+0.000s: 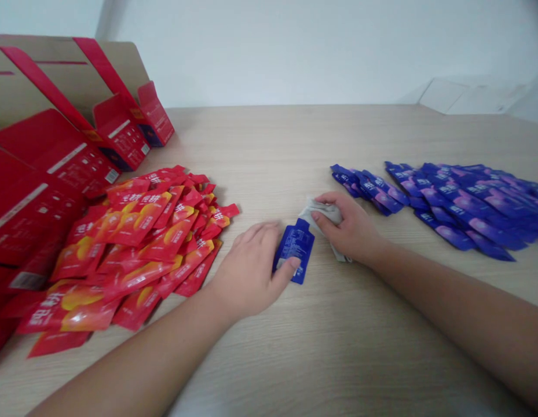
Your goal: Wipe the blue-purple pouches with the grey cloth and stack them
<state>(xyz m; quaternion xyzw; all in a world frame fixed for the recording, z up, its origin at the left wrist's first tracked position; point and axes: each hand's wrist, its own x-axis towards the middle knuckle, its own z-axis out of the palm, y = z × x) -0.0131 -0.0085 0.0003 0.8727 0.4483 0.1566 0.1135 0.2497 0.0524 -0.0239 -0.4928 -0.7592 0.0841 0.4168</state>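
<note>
A dark blue spouted pouch [297, 246] lies at the middle of the table, small print facing up. My left hand [251, 266] is closed on its left side, thumb across the lower part and fingers at the far left edge. Just right of the pouch, my right hand [349, 226] grips a crumpled pale grey cloth [332, 213], whose tip reaches close to the pouch's neck. Part of the cloth is hidden under the palm.
Left of my hands is a heap of red and orange pouches [138, 231], with open red boxes [47, 174] behind it. On the right lie many overlapping blue-purple pouches [464, 197] and a smaller cluster of blue pouches [373, 188]. A white wall [295, 52] borders the wooden table [269, 133].
</note>
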